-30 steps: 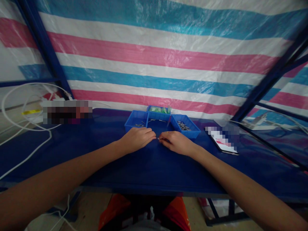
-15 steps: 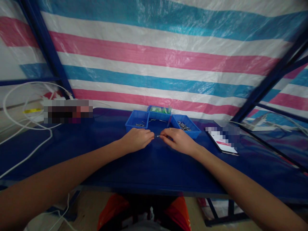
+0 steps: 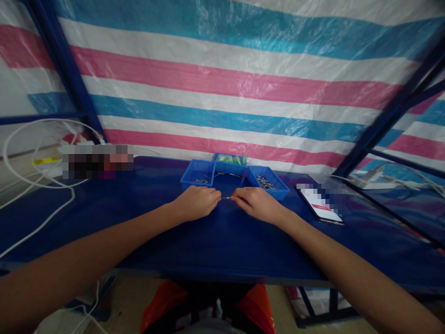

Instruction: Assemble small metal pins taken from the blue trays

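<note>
A thin metal rod (image 3: pixel 225 198) spans the small gap between my two hands, above the blue table (image 3: pixel 222 246). My left hand (image 3: pixel 199 203) pinches its left end with curled fingers. The right end is between the closed fingertips of my right hand (image 3: pixel 257 203). Just behind my left hand, a blue tray (image 3: pixel 197 169) holds small metal parts. Another blue tray (image 3: pixel 281 189), behind my right hand, holds many short metal pieces. The ends of the rod are hidden by my fingers.
A third blue tray (image 3: pixel 230 166) with green-and-clear packets stands at the back, with a few thin rods (image 3: pixel 234 175) before it. A phone (image 3: pixel 321 206) lies at the right. White cables (image 3: pixel 45 222) run along the left. A striped sheet (image 3: pixel 225 88) hangs behind.
My left hand has shifted very slightly left, so a little more of the rod shows. The fingers of my right hand look closer together.
</note>
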A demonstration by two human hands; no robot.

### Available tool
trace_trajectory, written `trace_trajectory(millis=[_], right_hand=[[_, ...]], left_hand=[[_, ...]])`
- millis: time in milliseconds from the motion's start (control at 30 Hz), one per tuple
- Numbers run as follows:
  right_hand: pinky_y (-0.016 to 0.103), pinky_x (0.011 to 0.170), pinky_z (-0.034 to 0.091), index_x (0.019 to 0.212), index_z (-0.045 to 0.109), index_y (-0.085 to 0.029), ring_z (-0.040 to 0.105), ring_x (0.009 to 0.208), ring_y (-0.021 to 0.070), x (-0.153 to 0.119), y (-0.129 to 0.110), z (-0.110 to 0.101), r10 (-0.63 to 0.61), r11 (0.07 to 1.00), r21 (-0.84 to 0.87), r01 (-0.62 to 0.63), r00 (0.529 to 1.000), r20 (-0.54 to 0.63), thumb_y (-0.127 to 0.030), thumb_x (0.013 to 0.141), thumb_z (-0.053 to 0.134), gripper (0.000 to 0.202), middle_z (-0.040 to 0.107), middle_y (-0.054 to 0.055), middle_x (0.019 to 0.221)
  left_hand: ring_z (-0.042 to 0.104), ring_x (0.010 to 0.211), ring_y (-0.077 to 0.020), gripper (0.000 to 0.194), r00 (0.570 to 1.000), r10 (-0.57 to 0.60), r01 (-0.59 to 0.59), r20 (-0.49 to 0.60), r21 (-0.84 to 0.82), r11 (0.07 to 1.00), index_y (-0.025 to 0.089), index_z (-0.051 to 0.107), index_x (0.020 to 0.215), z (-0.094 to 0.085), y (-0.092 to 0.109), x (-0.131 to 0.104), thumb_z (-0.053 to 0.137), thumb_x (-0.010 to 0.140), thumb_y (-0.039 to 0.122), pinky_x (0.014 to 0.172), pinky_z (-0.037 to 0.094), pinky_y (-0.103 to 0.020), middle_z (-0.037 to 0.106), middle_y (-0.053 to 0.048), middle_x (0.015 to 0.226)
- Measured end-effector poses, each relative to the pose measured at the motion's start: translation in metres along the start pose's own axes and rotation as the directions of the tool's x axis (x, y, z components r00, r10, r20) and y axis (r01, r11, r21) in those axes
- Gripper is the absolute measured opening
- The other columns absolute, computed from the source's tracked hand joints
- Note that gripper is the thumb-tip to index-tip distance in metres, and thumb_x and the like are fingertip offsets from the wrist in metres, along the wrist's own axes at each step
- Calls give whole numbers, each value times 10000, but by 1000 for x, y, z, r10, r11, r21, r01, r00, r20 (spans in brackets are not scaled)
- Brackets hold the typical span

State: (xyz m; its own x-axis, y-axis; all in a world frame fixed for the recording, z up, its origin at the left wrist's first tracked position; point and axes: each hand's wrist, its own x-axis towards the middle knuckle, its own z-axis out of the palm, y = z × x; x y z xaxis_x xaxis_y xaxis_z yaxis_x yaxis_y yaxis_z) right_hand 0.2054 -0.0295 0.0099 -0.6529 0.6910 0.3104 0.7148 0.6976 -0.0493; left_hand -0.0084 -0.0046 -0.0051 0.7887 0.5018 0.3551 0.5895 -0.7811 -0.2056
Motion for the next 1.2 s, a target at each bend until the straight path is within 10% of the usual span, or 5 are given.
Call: trace_trajectory(millis=[600, 1000, 1200], right_hand=[[239, 675, 400, 877, 581, -158, 584, 736, 147, 2, 1, 9, -66, 998, 30, 63, 993, 96, -230, 893, 465, 137, 629, 47, 799], [254, 697, 416, 941, 569, -155, 589, 759, 150, 1, 4, 3, 44, 999, 25, -44, 999, -25, -220, 916, 399, 184, 638, 57, 837], [273, 740, 431, 965, 566, -160, 586, 802, 158, 0, 0, 1, -6, 999, 44, 11, 995, -97, -260, 930, 384, 211, 635, 62, 857]], left_hand=[[581, 771, -118, 293, 945, 220, -215, -241, 48, 975, 156, 612, 911, -2, 0, -1, 334, 944, 244, 669, 436, -219, 616, -34, 814], [612, 711, -143, 268, 997, -16, 17, -72, 13, 1000, 164, 583, 823, -1, -4, 1, 377, 931, 297, 618, 420, -238, 645, -14, 751], [606, 667, -138, 287, 997, 73, -72, -36, 18, 997, 160, 576, 828, 5, -3, 0, 355, 938, 306, 559, 395, -222, 644, -21, 740]])
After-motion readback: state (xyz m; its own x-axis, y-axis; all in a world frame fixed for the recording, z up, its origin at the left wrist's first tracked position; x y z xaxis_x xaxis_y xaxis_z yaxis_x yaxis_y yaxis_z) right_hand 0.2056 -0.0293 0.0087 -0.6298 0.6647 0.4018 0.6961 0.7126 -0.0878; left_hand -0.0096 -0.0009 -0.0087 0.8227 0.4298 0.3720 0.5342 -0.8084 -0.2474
